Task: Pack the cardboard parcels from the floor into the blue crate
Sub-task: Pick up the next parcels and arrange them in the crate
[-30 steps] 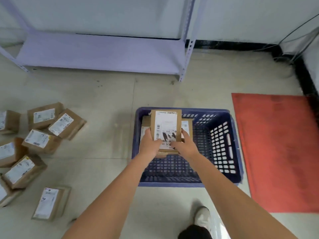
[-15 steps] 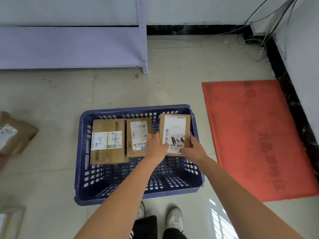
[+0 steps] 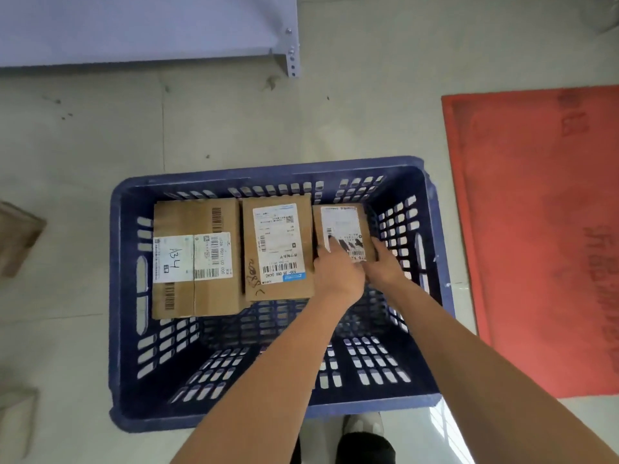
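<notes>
Pale floor tiles surround the blue crate. Both hands, left hand and right hand, clasp the small parcel in the crate's far right corner, beside two other parcels.

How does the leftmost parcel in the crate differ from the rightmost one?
The leftmost parcel is the widest and lies untouched; the rightmost parcel is the narrowest, with both hands, left and right, on it. The leftmost label is handwritten "A34"; the rightmost shows none. Both are brown cardboard, lying label-up.
</notes>
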`<control>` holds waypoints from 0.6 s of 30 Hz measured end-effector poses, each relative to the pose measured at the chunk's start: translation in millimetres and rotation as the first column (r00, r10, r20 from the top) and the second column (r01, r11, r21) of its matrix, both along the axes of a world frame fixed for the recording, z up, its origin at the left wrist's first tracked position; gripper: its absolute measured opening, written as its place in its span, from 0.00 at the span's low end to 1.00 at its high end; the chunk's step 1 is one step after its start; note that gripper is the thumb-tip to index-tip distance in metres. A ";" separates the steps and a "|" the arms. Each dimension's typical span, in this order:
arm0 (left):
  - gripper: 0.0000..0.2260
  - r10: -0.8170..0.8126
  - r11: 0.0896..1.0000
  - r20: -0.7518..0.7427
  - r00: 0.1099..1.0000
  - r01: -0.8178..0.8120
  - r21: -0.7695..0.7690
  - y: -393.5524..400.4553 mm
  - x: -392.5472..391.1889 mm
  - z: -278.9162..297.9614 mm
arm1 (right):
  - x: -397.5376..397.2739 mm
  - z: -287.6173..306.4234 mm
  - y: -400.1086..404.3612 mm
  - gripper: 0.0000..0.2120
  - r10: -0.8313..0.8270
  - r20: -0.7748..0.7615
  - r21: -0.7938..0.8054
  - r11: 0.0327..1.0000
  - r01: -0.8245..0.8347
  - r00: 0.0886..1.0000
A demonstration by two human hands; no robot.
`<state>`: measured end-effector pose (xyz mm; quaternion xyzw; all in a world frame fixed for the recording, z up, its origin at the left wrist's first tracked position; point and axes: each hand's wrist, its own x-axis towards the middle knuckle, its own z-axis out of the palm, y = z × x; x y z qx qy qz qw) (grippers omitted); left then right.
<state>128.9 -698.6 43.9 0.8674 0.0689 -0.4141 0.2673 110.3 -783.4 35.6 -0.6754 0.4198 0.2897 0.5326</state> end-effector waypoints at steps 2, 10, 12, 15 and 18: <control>0.30 -0.022 1.000 -0.017 1.000 0.022 0.005 -5.8 4.8 -9.5 | 6.8 -14.6 1.6 0.28 0.007 0.001 -0.015 1.000 -0.007 1.000; 0.28 0.076 0.997 -0.076 0.994 -0.077 -0.012 -4.3 10.9 -33.8 | 3.4 -55.1 9.1 0.34 -0.129 -0.014 0.047 0.990 0.130 0.992; 0.28 0.076 0.997 -0.074 0.994 -0.078 -0.017 -4.6 11.6 -36.6 | 5.2 -58.3 8.5 0.34 -0.130 -0.009 0.045 0.990 0.130 0.991; 0.25 0.075 0.997 -0.034 0.997 -0.075 -0.007 -6.3 13.0 -37.7 | 11.3 -58.0 7.6 0.33 -0.150 -0.022 0.070 0.986 0.152 0.988; 0.23 0.116 0.992 -0.021 0.993 -0.116 -0.039 -8.4 16.0 -32.9 | 18.3 -53.0 4.2 0.33 -0.091 -0.026 0.055 0.994 0.092 0.996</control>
